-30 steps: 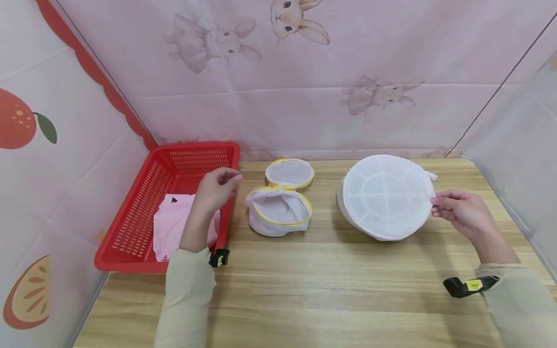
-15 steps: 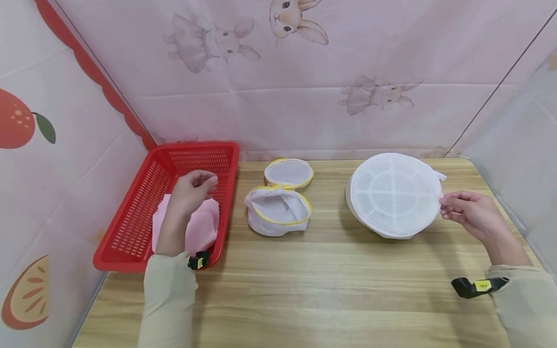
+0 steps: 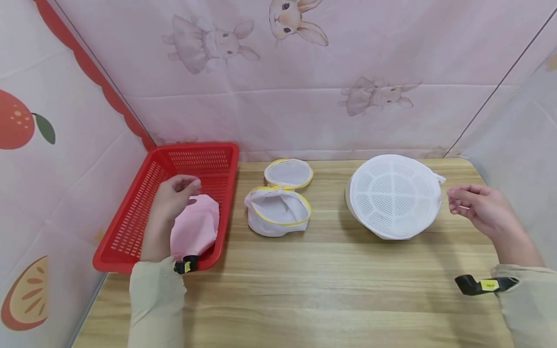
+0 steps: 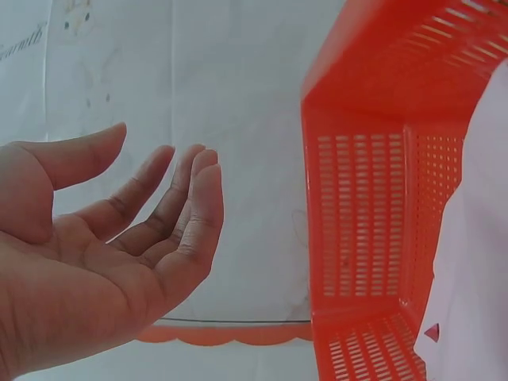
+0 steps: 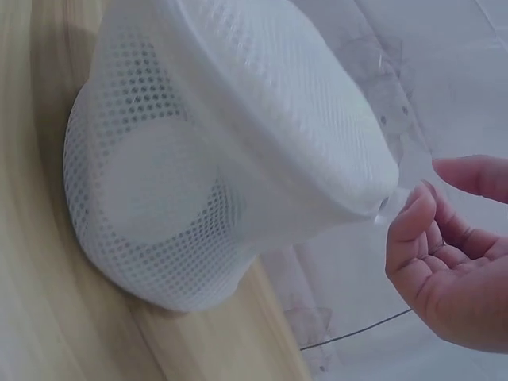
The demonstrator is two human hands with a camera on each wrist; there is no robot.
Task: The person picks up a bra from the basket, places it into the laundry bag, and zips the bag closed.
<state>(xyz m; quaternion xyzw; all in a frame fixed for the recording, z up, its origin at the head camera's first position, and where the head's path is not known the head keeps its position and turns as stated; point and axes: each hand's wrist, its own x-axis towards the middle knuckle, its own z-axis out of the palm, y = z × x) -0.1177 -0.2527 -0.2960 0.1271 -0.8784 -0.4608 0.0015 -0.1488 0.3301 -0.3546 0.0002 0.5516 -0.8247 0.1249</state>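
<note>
Over the red plastic basket (image 3: 138,208), my left hand (image 3: 171,198) hovers with its fingers loosely bent and nothing in them. A pink cloth (image 3: 197,227) lies in the basket, partly hidden by that arm. At the right stands a round white mesh laundry bag (image 3: 393,195) with its flat lid up; a pale round shape shows through its side in the right wrist view. My right hand (image 3: 485,210) is just right of the bag's small tab (image 5: 390,208), fingers loosely bent and holding nothing. In the head view a gap parts hand and bag.
Between basket and large bag sits a small white bag (image 3: 270,228) with yellow zip trim, its round lid (image 3: 289,173) folded back behind it. The wooden table (image 3: 322,290) meets a printed curtain (image 3: 278,121) at the back.
My left hand has moved left, over the basket. The right hand drew the white mesh bag a little rightward, then let go and moved slightly away.
</note>
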